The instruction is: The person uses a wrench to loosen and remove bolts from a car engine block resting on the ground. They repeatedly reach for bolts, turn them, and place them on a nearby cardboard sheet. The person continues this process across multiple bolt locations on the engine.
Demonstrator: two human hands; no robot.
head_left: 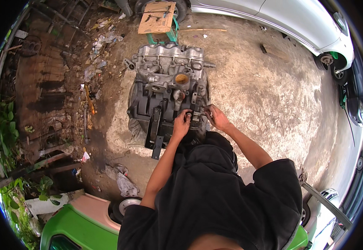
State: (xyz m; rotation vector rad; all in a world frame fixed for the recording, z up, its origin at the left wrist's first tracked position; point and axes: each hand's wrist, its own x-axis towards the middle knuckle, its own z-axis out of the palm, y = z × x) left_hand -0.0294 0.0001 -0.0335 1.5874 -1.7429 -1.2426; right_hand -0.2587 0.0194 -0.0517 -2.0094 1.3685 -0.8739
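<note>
Fiddly handwork at the engine (pixel 168 93), near right corner: left hand (pixel 182 121) and right hand (pixel 217 118) flank a small fitting (pixel 197 116), fingers curled; clamped or not, I can't tell. The next move calls for steadiness.

A car-repair workshop: a bare engine (pixel 164 79) stands out on the stained concrete floor (pixel 265 96), with a silver car (pixel 281 21) along the floor's far edge and a green car (pixel 71 227) by its near-left corner
</note>
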